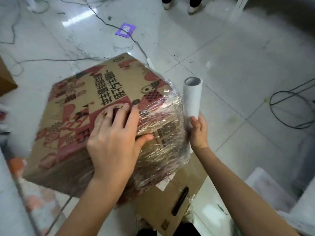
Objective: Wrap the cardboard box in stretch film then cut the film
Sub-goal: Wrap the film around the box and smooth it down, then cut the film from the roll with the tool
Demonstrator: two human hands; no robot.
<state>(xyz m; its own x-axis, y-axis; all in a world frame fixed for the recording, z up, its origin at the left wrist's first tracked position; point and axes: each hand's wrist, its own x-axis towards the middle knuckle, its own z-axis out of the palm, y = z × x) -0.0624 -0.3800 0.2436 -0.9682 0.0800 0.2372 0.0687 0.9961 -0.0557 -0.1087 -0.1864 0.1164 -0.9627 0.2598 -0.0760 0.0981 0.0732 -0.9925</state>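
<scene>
- Left hand [113, 142] laid flat on the cardboard box [95, 116], fingers [117, 110] spread and nearly straight across the printed top face, thumb pressing at the near border of the stretch film [162, 132].
- Right hand [198, 132] curled round the lower end of the film roll [192, 97], roll upright, hollow white core open at the top, just beside the box's right edge.
- Film drawn tight from roll to box, covering the right-hand portion of the box with wrinkled, shiny layers; left portion of the printed face bare.
- Box tilted, near right corner resting on a second, plain carton [172, 198] with a slotted handle hole.
- Beyond the far corner, pale tiled floor [230, 57] with open room to the right and ahead.
- Thin black cables [119, 29] trailing across the floor behind the box; a looped cable [289, 108] at right; a purple card [125, 30] farther back.
- Brown carton edge [6, 79] at the left border.
</scene>
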